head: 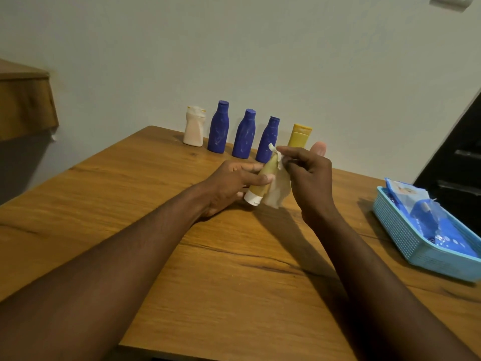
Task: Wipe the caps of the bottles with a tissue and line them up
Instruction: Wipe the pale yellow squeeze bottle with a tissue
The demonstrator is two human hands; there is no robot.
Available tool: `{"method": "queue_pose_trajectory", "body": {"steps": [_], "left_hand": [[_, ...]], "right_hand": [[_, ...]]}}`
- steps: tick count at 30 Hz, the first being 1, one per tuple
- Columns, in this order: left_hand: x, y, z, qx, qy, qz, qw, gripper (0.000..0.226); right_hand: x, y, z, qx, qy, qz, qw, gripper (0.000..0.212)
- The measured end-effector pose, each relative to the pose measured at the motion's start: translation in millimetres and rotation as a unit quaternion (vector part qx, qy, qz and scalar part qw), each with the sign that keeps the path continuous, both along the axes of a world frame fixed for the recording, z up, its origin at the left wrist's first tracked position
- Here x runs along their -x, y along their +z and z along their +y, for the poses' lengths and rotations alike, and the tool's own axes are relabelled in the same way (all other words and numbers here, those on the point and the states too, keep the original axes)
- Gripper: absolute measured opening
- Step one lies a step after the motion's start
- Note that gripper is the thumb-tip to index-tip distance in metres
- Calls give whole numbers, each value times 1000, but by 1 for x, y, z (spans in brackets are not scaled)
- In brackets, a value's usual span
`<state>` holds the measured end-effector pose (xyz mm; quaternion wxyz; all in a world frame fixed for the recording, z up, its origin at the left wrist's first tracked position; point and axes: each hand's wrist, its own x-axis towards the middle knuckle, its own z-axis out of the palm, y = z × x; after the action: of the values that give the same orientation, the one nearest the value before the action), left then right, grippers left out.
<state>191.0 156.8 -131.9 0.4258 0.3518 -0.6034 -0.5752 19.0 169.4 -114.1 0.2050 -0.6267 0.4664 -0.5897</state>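
Bottles point(244, 134) line wooden table point(234, 269) against wall point(260, 48) — left hand point(229, 183) grips tube point(267, 168), right hand point(309, 178) pinches tissue point(277, 192).

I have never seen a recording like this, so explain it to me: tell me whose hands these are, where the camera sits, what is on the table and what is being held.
There is no machine here. A person works with two bare hands, and the single picture comes from a camera worn on the head, looking forward and down.

The left hand holds a tilted olive-yellow plastic tube with a white cap. The right hand pinches a crumpled white tissue against it.

On the brown wooden table, near the wall, a row stands: a cream squat bottle, three dark blue plastic bottles and an upright yellow tube.

At the right edge sits a light blue plastic basket holding blue packets.
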Motion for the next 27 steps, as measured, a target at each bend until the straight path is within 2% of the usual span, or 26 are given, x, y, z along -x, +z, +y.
{"method": "queue_pose_trajectory", "body": {"steps": [2,7,12,17,20,24,27], "left_hand": [[2,1,0,-16,-2,6,1000,14],[4,1,-2,-27,19,8,999,24],[5,1,-5,-62,60,76,993,43],[4,4,-7,-96,107,163,976,32],[6,7,-7,-106,132,188,967,26],[7,8,-9,-126,151,208,958,36],[5,7,-10,-136,134,196,962,25]], "right_hand": [[-1,-1,1,-32,9,-42,999,30],[-5,-6,0,-75,19,-66,995,26],[-7,-13,-2,-108,51,-63,991,24],[-9,-15,-3,-134,69,-51,987,22],[-12,-17,-2,-129,77,-37,988,20],[-14,-16,-3,-99,63,5,993,16],[-14,-16,-3,-78,42,-3,996,17]]}}
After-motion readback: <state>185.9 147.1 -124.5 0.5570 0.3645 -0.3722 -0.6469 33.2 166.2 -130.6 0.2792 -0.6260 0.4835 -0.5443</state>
